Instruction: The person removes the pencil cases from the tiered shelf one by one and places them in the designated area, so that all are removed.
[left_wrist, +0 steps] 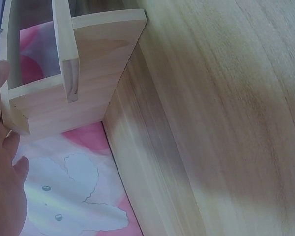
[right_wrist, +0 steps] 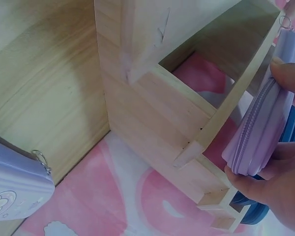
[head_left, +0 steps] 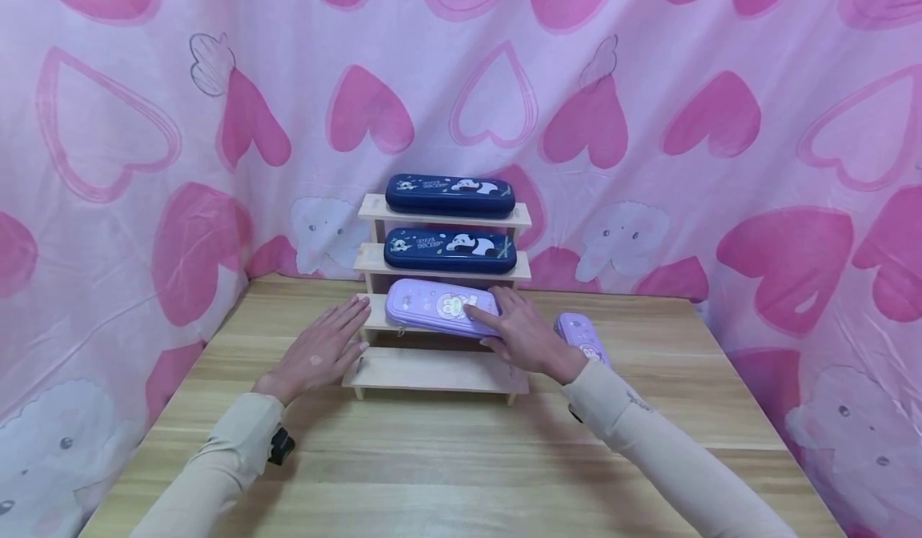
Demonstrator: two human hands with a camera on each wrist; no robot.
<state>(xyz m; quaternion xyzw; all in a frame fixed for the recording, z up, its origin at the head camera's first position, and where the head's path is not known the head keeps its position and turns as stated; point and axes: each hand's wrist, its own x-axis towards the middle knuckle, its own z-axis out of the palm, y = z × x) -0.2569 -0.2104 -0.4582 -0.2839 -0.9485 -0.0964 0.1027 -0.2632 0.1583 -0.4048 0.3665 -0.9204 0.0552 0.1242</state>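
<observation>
A light purple pencil case (head_left: 421, 304) with a cartoon print lies on the second-lowest step of a wooden tiered rack (head_left: 435, 371). My right hand (head_left: 529, 334) grips it near its right end, the thumb lying across its front. Its zipper side faces the camera in the right wrist view, where thumb and fingers hold the case (right_wrist: 258, 130) from two sides. At the rack's left end, my left hand (head_left: 320, 350) is held with straight fingers beside the same step. In the left wrist view, fingertips of that hand (left_wrist: 7, 182) appear against the step's end.
Two navy panda pencil cases sit on the upper steps, one on the top (head_left: 450, 195) and one below it (head_left: 450, 251). Another purple pencil case (head_left: 579, 331) lies on the wooden table (head_left: 403, 474) right of the rack. A pink heart-patterned curtain (head_left: 497, 98) hangs behind.
</observation>
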